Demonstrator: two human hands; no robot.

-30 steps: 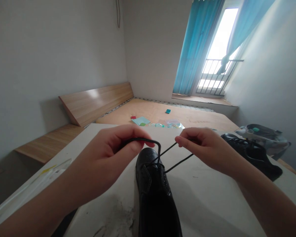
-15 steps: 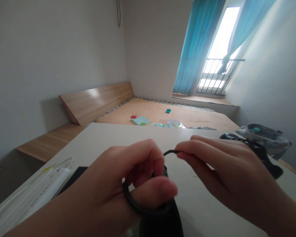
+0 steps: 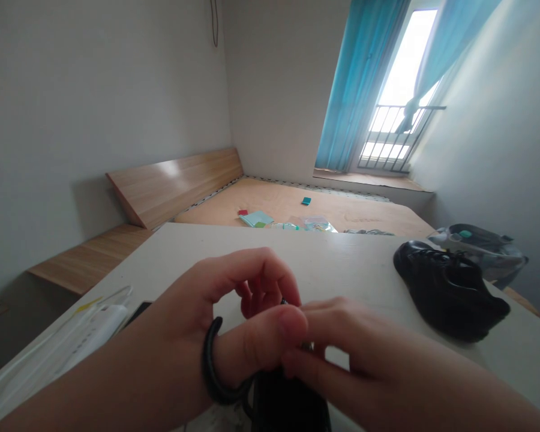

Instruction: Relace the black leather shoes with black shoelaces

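Near the front of the white table (image 3: pixel 198 241), a dark object (image 3: pixel 290 402), perhaps a shoe, lies below my hands. My left hand (image 3: pixel 238 312) is curled with thumb and fingertips near each other, and a black lace (image 3: pixel 213 372) loops round the base of its thumb. My right hand (image 3: pixel 346 348) meets the left at the fingertips, its fingers pinched just above the dark object. What lies between the fingertips is hidden. Another black laced shoe (image 3: pixel 450 294) rests on the table at the right.
At the left edge of the table are a white item in clear plastic (image 3: pixel 90 330) and a dark flat object (image 3: pixel 139 311). Behind the table, a bed (image 3: pixel 351 210) holds small packets. A grey bag (image 3: pixel 504 252) stands beyond the right shoe.
My right hand has moved left and down to my left hand, uncovering the shoe at the right. The lace stretched between the hands no longer shows.
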